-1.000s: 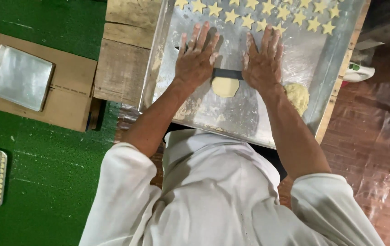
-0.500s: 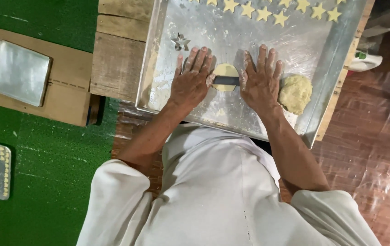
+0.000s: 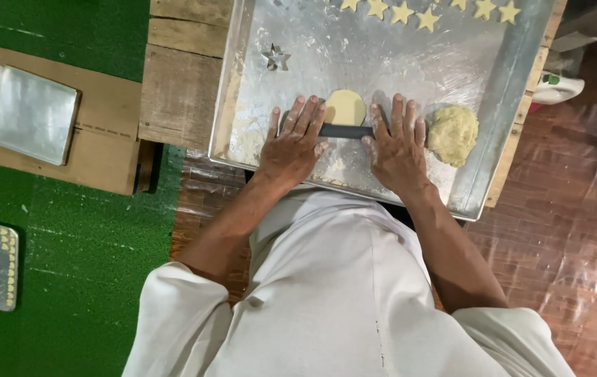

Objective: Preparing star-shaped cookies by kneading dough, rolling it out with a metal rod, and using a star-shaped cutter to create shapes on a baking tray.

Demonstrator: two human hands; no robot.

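The left hand is laid flat, fingers spread, on one end of a dark rolling pin; nothing is gripped. The right hand is laid flat in the same way on the other end. Only the middle of the pin is seen between the two hands.

A flattened round of dough lies just above the pin, at the centre of the frame, and appears to be touched by it. For an even sheet, equal pressure is best applied through both palms, and the pin kept square to the body.

A rough lump of dough rests just right of the right hand. A star-shaped metal cutter lies apart, upper left of the round. A row of cut dough stars is set along the top edge.

All of this is carried by a large floured metal tray on a wooden desk. A smaller empty tray is seen at the left of the frame.
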